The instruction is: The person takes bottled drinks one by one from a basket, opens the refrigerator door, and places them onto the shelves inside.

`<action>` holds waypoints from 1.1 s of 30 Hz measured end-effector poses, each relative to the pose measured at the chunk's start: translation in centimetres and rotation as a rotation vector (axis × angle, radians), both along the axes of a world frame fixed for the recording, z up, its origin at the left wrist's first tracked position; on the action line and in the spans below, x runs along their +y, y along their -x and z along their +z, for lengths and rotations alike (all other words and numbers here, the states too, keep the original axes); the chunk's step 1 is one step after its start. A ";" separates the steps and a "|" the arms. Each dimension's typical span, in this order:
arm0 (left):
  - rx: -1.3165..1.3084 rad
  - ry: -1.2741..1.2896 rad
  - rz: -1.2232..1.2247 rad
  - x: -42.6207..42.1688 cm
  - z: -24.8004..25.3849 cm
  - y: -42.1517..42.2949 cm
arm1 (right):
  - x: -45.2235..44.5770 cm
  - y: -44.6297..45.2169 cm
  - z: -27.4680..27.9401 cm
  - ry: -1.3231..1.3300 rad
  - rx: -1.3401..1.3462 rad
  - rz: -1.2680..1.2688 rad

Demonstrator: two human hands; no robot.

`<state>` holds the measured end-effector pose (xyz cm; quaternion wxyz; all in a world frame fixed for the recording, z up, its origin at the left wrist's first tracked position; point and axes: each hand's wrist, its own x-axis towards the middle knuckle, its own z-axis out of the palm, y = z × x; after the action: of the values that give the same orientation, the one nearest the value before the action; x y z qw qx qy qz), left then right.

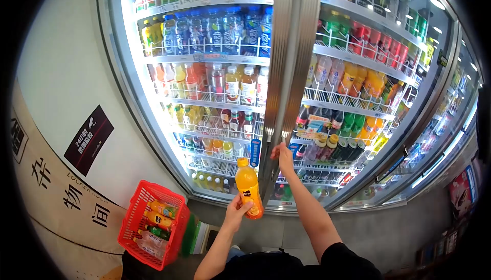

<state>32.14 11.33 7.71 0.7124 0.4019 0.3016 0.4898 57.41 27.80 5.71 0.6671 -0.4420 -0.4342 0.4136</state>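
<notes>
My left hand [238,209] is wrapped around the lower part of an orange juice bottle [247,183] with an orange cap and a dark label. The bottle stands nearly upright in front of the glass-door drinks cooler. Higher and to the right, my right hand [283,158] is at the inner edge of the right cooler door [302,70], beside a blue sticker [293,148]. Its fingers look bent around that edge, partly hidden from this angle. Behind the glass, several shelves hold rows of bottles and cans.
A red plastic basket [134,206] with several drink bottles is at the lower left, beside a green box [190,235]. A white wall [61,65] with a dark sign [89,139] borders the cooler's left side. More glass-door coolers [458,111] continue to the right.
</notes>
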 end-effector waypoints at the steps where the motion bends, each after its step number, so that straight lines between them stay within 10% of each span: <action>1: -0.016 -0.002 0.006 -0.1 0.4 0.7 | 0.6 0.0 -0.7 -0.027 -0.037 -0.012; 33: -0.079 0.027 -0.359 0.9 -2.4 4.6 | -12.2 5.0 -3.3 -0.047 -0.009 -0.437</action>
<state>27.55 12.23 5.35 0.8050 0.4201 0.2037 0.3661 52.42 15.60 2.45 0.7489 -0.5118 -0.3408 0.2469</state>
